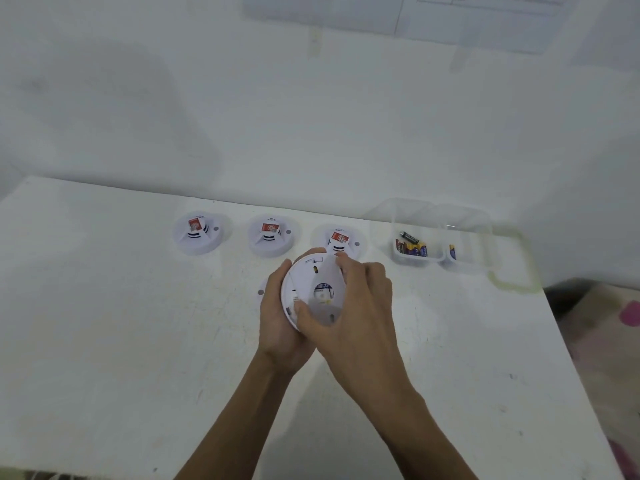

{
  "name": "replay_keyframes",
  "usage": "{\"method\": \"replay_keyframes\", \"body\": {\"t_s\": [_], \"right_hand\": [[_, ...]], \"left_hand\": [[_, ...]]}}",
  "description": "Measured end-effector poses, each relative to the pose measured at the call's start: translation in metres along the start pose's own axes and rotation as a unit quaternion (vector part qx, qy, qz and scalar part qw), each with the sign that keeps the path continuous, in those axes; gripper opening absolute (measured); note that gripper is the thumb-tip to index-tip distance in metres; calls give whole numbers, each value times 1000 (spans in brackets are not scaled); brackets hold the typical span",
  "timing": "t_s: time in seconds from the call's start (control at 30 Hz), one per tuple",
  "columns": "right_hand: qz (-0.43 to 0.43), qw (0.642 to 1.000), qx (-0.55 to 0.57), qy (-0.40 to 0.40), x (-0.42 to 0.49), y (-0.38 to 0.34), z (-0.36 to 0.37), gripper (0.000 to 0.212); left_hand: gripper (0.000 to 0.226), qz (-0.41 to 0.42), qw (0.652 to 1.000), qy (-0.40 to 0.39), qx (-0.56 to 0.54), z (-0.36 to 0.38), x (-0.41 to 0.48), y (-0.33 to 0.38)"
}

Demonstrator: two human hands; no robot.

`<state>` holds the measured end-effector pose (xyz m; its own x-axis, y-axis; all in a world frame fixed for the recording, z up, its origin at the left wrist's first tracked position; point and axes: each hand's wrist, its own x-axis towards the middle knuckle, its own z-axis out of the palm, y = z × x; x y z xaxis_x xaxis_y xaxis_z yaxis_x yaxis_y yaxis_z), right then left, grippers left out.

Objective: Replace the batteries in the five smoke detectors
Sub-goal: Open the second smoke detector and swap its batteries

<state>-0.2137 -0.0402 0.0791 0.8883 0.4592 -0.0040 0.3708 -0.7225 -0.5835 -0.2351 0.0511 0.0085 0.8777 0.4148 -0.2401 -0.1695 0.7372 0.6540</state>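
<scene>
Both hands hold one white round smoke detector [313, 289] above the table, its back side facing me. My left hand [277, 313] cups its left rim from below. My right hand [356, 299] grips its right side, thumb across the back plate. Three more detectors stand in a row behind: left detector [197, 233], middle detector [272, 235] and right detector [343, 240], each with a red label on top. A fifth white detector [262, 289] peeks out left of my left hand, mostly hidden. Batteries [412, 245] lie in a clear container [419, 259].
A second clear container [464, 251] to the right holds one battery [452, 251]. The white table [121, 323] ends against the wall at the back and drops off at the right edge, where a patterned floor shows. Paper sheets hang on the wall above.
</scene>
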Motion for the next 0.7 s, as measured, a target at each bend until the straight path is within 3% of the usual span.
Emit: {"method": "replay_keyframes", "body": {"t_s": [0.17,0.33,0.47,0.6,0.7], "right_hand": [[-3,1000,-5,-5,2,0,-5,83],[18,1000,-20,-10,4,-4,-6,80],[33,999,-37,-5,5,-7,-4,78],[7,999,8,40,2,-2,-6,77],[-30,989,101,103,0,6,-10,73]], "left_hand": [[69,38,999,-29,26,7,1,1],[62,66,996,-39,50,10,0,4],[70,104,991,-22,78,10,-2,3],[65,109,991,-4,81,10,-1,0],[66,96,995,-4,32,8,1,2]]}}
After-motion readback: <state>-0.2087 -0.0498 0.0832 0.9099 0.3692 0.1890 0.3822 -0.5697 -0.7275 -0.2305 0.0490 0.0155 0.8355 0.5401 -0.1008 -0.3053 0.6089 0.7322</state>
